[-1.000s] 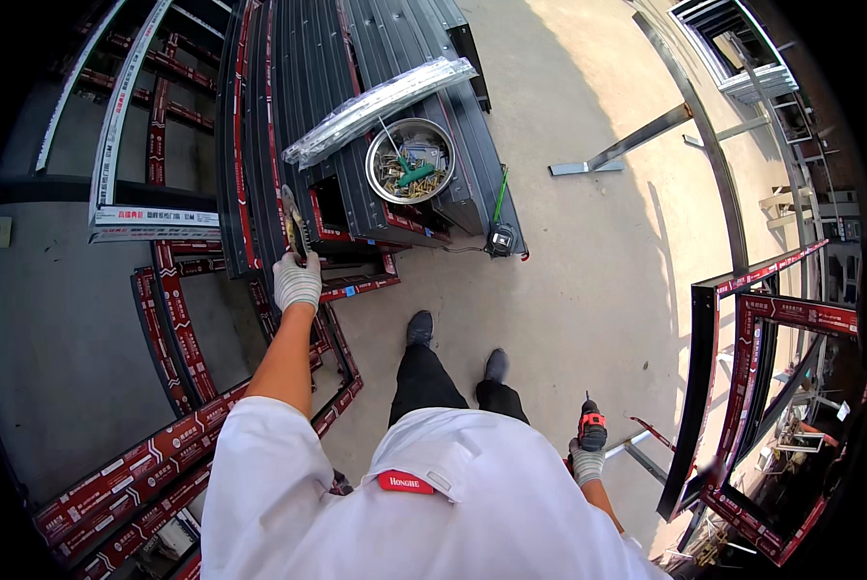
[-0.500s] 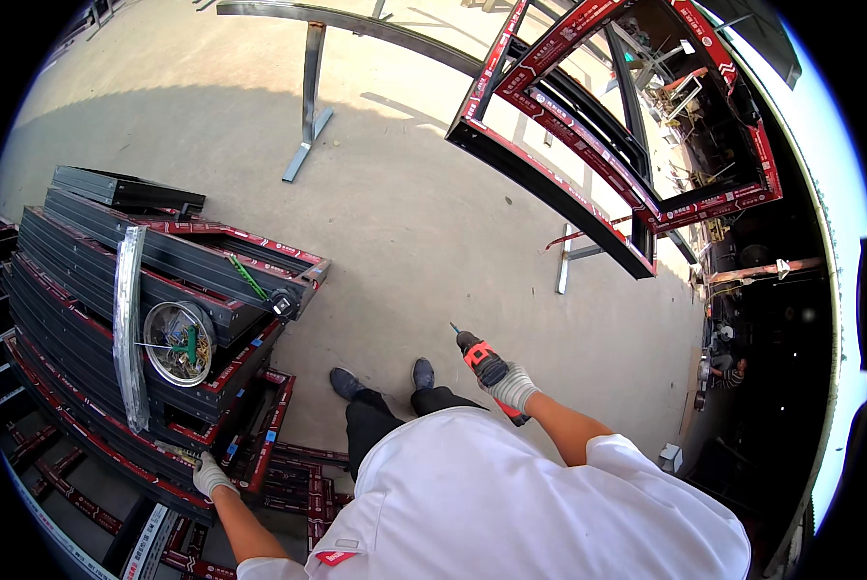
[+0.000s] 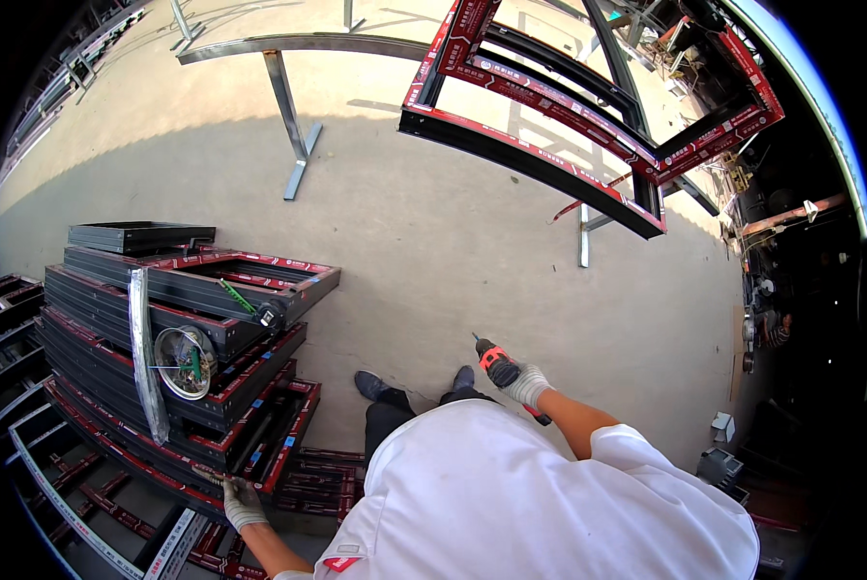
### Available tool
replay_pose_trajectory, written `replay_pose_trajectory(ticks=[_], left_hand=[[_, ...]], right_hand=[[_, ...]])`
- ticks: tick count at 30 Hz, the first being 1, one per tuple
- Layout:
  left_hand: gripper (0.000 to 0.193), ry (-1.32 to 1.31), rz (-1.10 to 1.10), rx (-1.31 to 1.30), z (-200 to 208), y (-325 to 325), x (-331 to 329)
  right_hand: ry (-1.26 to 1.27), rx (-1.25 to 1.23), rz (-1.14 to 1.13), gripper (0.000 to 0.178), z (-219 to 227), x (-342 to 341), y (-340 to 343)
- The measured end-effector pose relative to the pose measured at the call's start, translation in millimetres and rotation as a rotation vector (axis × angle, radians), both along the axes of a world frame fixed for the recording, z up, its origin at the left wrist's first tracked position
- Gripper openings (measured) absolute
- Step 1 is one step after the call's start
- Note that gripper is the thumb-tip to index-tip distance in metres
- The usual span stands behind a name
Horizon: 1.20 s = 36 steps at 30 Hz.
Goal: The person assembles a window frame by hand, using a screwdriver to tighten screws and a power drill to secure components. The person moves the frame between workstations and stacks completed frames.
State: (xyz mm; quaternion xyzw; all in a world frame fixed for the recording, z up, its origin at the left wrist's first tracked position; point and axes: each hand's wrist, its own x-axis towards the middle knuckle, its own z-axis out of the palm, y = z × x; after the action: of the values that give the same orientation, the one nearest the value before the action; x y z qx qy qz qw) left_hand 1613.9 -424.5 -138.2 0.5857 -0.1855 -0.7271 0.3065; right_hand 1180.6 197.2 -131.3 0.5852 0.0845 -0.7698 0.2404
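Gripping drill (image 3: 498,365), right hand (image 3: 528,385)

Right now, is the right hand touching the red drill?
Touching. The head view shows the right hand wrapped around the grip of the red drill, no gap.

One head-worn fisheye looks steeply down past the wearer's white shirt onto the concrete floor (image 3: 433,251), edges bending outward.
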Motion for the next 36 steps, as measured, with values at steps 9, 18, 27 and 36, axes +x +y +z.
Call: replay_pose_trajectory(ticks=[9, 18, 27, 36], left_hand=[[0.019, -0.094, -0.394, 0.068, 15, 192, -85], [0.033, -0.241, -1.078, -0.199, 86, 379, -298], [0.027, 0.044, -1.569, -0.673, 154, 537, -518], [0.033, -0.015, -1.774, -1.218, 209, 690, -661]], right_hand=[[0.691, 1.093, 1.685, 0.042, -124, 45, 162], [0.389, 1.255, 1.681, 0.036, -30, 64, 276], [0.096, 1.430, 1.258, 0.030, -30, 160, 392], [-0.423, 0.926, 0.609, 0.022, -14, 253, 381]])
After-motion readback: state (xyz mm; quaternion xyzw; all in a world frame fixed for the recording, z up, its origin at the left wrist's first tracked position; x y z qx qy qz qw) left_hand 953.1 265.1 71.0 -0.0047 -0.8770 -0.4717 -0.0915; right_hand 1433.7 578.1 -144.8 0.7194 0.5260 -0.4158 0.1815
